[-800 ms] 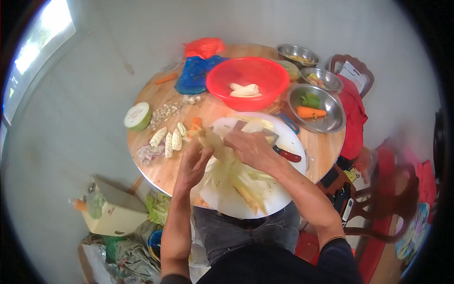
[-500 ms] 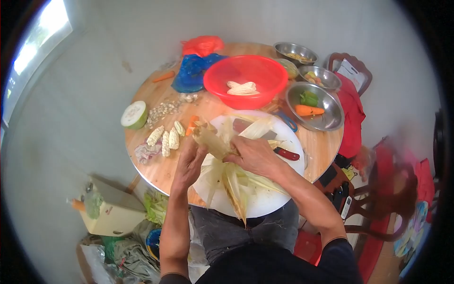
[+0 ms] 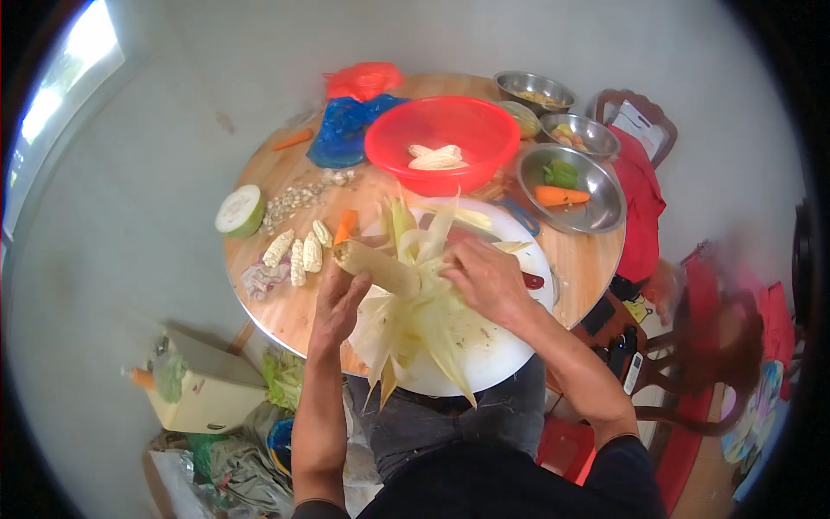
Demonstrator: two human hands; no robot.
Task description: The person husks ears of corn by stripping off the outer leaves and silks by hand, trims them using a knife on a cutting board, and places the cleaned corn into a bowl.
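An ear of corn (image 3: pixel 380 268) is held above the round white cutting board (image 3: pixel 510 342), its pale cob bared at the left end. My left hand (image 3: pixel 340 298) is closed around that bared end. Peeled-back husk leaves (image 3: pixel 419 316) fan out around the other end and hang over the board's near side. My right hand (image 3: pixel 491 281) has its fingers curled against the husk leaves; the fingertips are partly hidden. Beside that hand lies a knife, its red handle (image 3: pixel 533 281) partly covered and its blade (image 3: pixel 471 229) behind the leaves.
Behind the board stands a red basin (image 3: pixel 484 143) with several peeled cobs (image 3: pixel 437 158). Steel bowls with vegetables, one holding a carrot (image 3: pixel 560 196), are at the right. Short corn pieces (image 3: pixel 298 259), garlic cloves (image 3: pixel 294 203) and a cut gourd (image 3: pixel 240 210) lie left.
The ear has tilted and more of its bare cob shows. Husk leaves have spread outward and upward. My right hand has shifted right, away from the left hand.
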